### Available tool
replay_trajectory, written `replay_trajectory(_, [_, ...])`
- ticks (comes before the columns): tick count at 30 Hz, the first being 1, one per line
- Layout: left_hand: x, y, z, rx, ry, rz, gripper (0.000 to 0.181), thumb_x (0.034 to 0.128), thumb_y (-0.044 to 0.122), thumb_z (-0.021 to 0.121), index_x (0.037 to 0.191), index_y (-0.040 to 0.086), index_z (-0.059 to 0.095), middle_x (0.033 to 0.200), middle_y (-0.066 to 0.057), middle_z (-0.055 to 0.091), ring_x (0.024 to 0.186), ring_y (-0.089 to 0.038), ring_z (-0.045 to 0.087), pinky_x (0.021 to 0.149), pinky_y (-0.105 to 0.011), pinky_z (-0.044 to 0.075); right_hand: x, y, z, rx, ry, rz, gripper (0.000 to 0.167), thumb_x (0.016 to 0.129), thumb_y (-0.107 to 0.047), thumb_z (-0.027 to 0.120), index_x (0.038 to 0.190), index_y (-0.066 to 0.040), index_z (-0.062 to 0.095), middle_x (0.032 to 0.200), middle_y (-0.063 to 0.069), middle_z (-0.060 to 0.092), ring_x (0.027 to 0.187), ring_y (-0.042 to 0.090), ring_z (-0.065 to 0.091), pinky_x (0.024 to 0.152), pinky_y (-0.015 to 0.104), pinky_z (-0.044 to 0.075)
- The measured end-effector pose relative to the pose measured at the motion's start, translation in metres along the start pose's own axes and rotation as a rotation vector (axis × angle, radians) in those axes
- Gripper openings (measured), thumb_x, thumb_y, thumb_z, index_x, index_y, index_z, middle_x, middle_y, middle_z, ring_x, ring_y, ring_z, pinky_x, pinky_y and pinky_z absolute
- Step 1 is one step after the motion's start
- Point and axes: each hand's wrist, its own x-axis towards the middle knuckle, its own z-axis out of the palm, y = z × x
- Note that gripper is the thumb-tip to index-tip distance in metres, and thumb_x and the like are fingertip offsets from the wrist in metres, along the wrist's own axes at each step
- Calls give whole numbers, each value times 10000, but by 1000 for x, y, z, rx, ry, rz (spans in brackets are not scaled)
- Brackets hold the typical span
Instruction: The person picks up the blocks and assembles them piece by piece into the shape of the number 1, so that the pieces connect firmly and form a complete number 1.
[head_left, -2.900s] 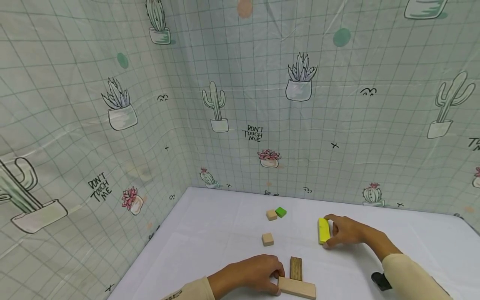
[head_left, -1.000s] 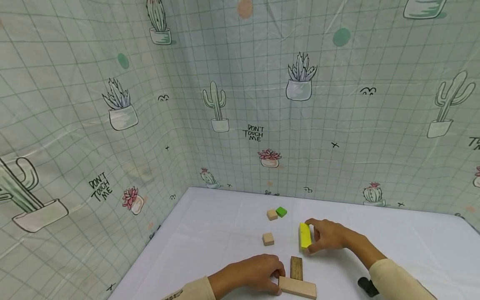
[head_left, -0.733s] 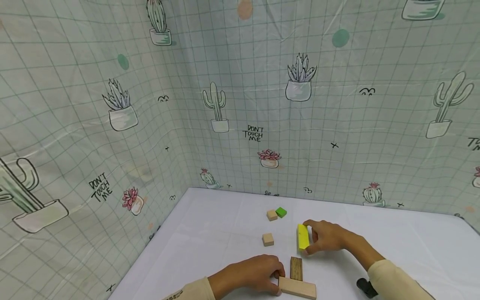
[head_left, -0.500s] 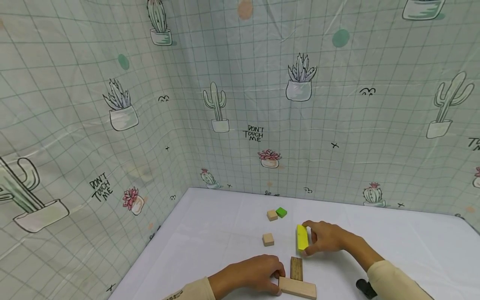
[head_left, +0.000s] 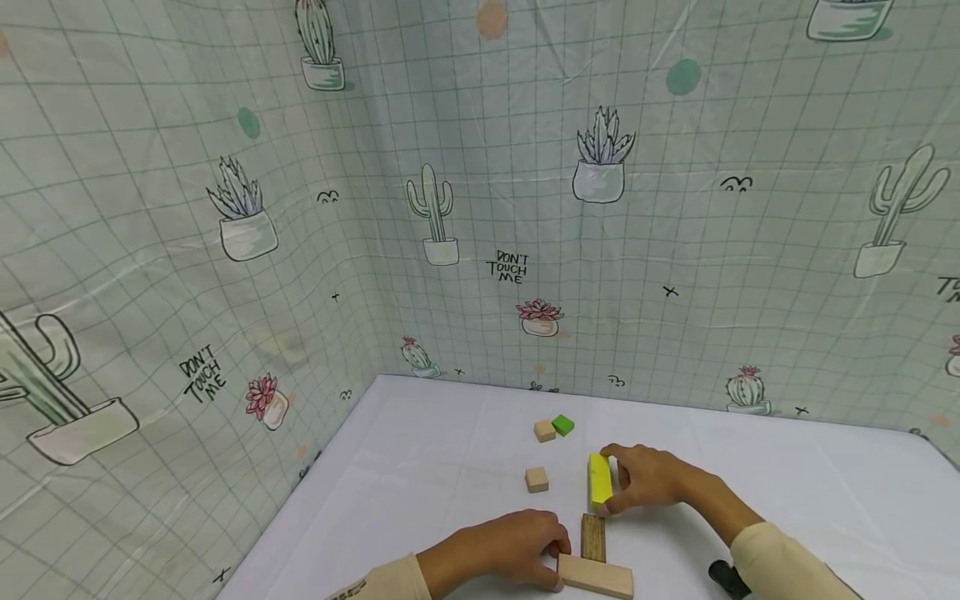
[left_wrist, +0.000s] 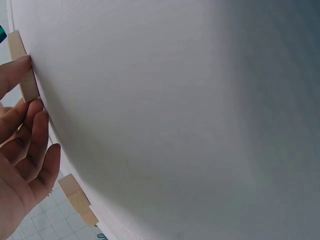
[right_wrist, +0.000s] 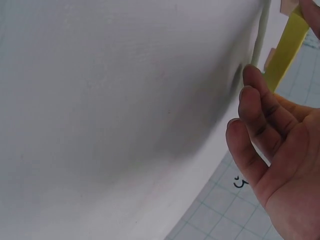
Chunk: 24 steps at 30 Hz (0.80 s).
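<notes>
My right hand [head_left: 645,479] pinches a yellow block [head_left: 600,479] lengthwise, thumb at its near end and a finger at its far end. That block sits just beyond a dark brown wooden block [head_left: 593,537]; whether the two touch I cannot tell. At the brown block's near end lies a light wooden block [head_left: 596,575] crosswise, like a T. My left hand [head_left: 517,546] holds this crosswise block by its left end, thumb and fingertips against it. In the right wrist view the yellow block [right_wrist: 286,52] shows between the fingers; the left wrist view shows the light block [left_wrist: 25,70].
A small light wooden cube [head_left: 536,479] lies left of the yellow block. Farther back, another wooden cube [head_left: 544,431] sits beside a green block [head_left: 562,425]. A black object [head_left: 727,579] is by the right sleeve. Cactus-printed cloth [head_left: 480,208] hangs behind the white table [head_left: 420,467].
My right hand has brought the yellow block leftward and a little nearer, up to the far end of the brown block. My left hand and the light wooden block have stayed in place.
</notes>
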Motion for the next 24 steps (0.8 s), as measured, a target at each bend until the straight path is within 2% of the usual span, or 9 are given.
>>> replay_trajectory(10, [1, -2, 2, 3, 2, 13, 243, 874, 247, 800, 1076, 141, 717, 859, 145, 575, 754, 58, 500, 729, -130, 463, 1, -3, 3, -8, -11, -23, 897, 706, -583, 813, 1377, -57, 533, 726, -64, 562, 656, 101, 495, 543, 276, 375])
replay_trajectory(24, [2, -3, 2, 11, -7, 15, 246, 877, 252, 796, 1082, 141, 717, 872, 143, 584, 759, 57, 502, 733, -130, 465, 3, -5, 5, -10, -18, -11, 884, 699, -573, 826, 1366, -69, 542, 750, -52, 562, 679, 118, 502, 565, 293, 387])
